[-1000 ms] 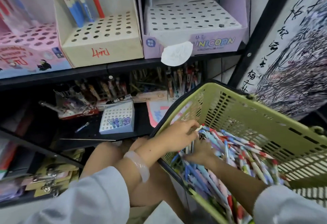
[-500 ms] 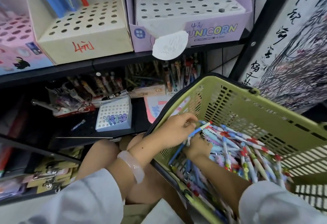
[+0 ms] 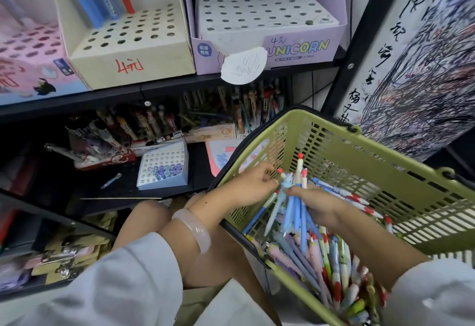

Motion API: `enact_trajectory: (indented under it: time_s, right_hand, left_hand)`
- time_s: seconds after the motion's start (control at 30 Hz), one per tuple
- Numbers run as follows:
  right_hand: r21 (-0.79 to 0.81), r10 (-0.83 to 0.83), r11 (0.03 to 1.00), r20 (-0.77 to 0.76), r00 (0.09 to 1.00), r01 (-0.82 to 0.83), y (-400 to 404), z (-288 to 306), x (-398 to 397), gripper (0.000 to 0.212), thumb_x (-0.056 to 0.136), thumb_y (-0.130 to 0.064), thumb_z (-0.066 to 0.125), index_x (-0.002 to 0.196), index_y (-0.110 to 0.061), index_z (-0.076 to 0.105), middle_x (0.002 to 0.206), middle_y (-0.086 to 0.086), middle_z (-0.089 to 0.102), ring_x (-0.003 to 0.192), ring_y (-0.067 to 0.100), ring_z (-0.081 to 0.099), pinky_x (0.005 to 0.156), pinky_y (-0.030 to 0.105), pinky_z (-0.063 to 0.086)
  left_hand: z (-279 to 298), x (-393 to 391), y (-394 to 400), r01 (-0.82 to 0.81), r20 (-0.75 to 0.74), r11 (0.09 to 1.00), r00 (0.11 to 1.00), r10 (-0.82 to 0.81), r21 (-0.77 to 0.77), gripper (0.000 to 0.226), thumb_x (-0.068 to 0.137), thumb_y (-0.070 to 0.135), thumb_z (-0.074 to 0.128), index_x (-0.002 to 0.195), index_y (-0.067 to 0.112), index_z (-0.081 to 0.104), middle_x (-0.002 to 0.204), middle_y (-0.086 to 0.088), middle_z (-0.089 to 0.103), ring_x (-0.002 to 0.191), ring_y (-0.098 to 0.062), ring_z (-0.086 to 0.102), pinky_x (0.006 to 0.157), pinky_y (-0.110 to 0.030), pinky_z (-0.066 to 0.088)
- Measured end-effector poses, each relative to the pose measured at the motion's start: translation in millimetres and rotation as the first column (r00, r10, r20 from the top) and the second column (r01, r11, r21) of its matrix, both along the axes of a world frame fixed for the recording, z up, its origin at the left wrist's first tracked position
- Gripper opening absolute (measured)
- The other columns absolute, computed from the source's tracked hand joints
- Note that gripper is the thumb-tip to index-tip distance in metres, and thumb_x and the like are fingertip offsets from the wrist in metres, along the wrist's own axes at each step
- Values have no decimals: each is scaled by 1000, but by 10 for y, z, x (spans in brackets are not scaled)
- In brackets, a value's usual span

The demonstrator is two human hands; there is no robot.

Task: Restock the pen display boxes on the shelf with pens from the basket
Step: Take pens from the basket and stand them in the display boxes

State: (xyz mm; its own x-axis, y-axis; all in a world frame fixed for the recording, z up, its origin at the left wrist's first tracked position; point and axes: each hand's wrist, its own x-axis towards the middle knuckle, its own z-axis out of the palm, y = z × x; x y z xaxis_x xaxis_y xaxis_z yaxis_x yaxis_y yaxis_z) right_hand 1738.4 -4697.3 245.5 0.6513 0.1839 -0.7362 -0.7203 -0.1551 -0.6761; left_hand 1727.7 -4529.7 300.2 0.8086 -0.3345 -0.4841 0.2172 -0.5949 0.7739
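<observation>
A green plastic basket (image 3: 365,156) at the lower right holds a heap of loose pens (image 3: 331,269). My right hand (image 3: 318,204) grips a bunch of blue pens (image 3: 295,210) with red-tipped tops, lifted upright over the heap. My left hand (image 3: 253,184) reaches over the basket's near rim and pinches the tops of that bunch. On the upper shelf stand a cream display box (image 3: 128,50) with a few pens at its back and a nearly bare purple "UNICORN" box (image 3: 267,22).
A pink display box (image 3: 30,55) sits at the far left of the upper shelf. The lower shelf holds rows of pens (image 3: 159,120), a small white holed box (image 3: 163,168) and a loose pen (image 3: 110,181). A scribbled board (image 3: 421,55) stands at the right.
My right hand has gathered a bunch of blue pens from the heap and raised it upright. My left hand has moved onto the bunch's tops.
</observation>
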Motion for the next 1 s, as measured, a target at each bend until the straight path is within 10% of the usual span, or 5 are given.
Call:
enact_trajectory:
  time_s: [0.1, 0.3, 0.77, 0.87, 1.0]
  right_hand:
    - [188, -69, 980, 39, 997, 60, 0, 202, -61, 11, 89, -16, 59, 84, -6, 58, 75, 11, 55, 64, 21, 59, 60, 29, 53]
    - [324, -204, 941, 323, 924, 94, 202, 697, -80, 17, 94, -20, 53, 99, -9, 64, 82, 6, 74, 77, 16, 71, 61, 21, 55]
    - [-198, 134, 977, 856, 499, 78, 1068, 1842, -33, 17, 97, -39, 40, 99, -33, 55, 126, 7, 46, 123, 22, 40, 107, 40, 30]
    - [-209, 210, 976, 848, 487, -58, 1328, 2006, 5, 41, 98, -45, 32, 123, -18, 51, 121, 11, 53, 108, 16, 52, 83, 25, 42]
    - [-111, 224, 965, 818, 530, -236, 1736, 2227, -8, 42, 98, -48, 29, 103, -15, 54, 58, -13, 58, 45, -6, 53, 41, 11, 39]
  left_hand:
    - [33, -74, -60, 84, -137, 994, 986, -93, -68, 70, 95, 40, 47, 149, 23, 6, 155, -4, 22, 137, -16, 28, 105, -24, 26]
    - [290, -187, -219, -183, -149, 816, 982, 120, -548, 46, 98, 27, 43, 141, 23, 28, 140, -4, 46, 125, -16, 48, 106, -34, 39]
    - [1071, -233, 446, -125, 160, 638, 915, 370, -760, 33, 82, 42, 47, 115, 35, 50, 104, 10, 67, 99, -7, 64, 88, -25, 53]
    - [1217, -249, 732, -195, 117, 589, 886, 448, -784, 32, 87, 34, 50, 116, 20, 57, 88, 6, 72, 87, -10, 68, 73, -23, 55]
    - [1363, -264, 1100, -255, 58, 497, 845, 531, -830, 29, 72, 34, 60, 96, 19, 62, 76, -2, 71, 71, -13, 68, 63, -25, 56]
